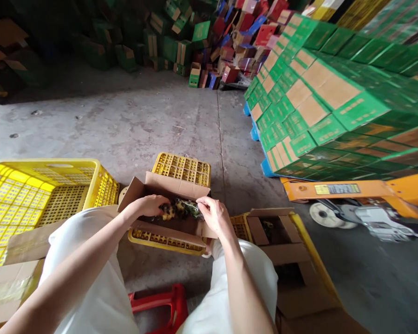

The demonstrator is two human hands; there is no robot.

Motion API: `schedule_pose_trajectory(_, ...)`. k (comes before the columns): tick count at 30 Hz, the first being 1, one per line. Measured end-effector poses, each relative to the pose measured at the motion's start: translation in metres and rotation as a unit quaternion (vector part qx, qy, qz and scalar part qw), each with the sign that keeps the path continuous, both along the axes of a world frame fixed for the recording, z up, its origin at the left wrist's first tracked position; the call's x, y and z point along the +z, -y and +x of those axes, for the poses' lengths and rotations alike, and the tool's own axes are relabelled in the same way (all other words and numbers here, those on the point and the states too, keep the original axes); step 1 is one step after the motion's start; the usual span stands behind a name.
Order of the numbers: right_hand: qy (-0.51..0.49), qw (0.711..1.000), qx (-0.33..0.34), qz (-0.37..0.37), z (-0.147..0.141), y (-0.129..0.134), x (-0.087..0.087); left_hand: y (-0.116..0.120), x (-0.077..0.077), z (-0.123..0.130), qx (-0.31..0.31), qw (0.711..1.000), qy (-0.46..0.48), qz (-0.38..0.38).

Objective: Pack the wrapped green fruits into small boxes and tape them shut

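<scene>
An open cardboard box (181, 226) rests on an upturned yellow crate (183, 168) between my knees. In it lie mottled yellow-and-black lumps (169, 212), partly under shiny clear plastic (194, 208); what kind they are I cannot make out. My left hand (150, 205) reaches over the box's left end, its fingers curled onto the leftmost lump. At the right end, my right hand (214, 214) pinches the edge of the clear plastic with thumb and fingers. The fingertips of both hands are partly hidden.
A large yellow crate (99, 185) stands at left. Open cartons (275, 254) sit close by my right knee. Under me is a red stool (176, 301). Stacked green boxes (334, 111) on a blue pallet (266, 168) and an orange pallet jack (344, 189) are at right.
</scene>
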State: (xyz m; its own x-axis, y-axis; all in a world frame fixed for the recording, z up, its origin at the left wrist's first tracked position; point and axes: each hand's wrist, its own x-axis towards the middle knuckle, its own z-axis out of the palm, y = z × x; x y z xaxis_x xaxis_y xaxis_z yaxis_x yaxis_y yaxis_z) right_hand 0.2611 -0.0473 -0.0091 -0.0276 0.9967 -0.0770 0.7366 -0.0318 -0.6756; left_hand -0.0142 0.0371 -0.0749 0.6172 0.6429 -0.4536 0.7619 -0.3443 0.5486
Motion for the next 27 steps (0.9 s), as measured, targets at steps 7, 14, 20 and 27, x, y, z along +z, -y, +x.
schedule_pose_trajectory(7, -0.186, 0.982, 0.021, -0.039, -0.002, -0.004, -0.009, 0.003, 0.052, 0.008, 0.086, 0.880, 0.404, -0.234)
schedule_pose_trajectory(14, -0.412, 0.903, -0.008, -0.122, -0.012, -0.003, 0.010, 0.014, 0.056, 0.025, 0.166, 0.815, 0.471, -0.293)
schedule_pose_trajectory(20, -0.400, 0.910, -0.026, -0.104, -0.016, -0.005, 0.012, 0.020, 0.048, 0.033, 0.198, 0.789, 0.475, -0.334)
schedule_pose_trajectory(27, -0.359, 0.929, -0.028, -0.081, -0.015, -0.007, 0.010, 0.027, 0.046, 0.035, 0.149, 0.789, 0.497, -0.330)
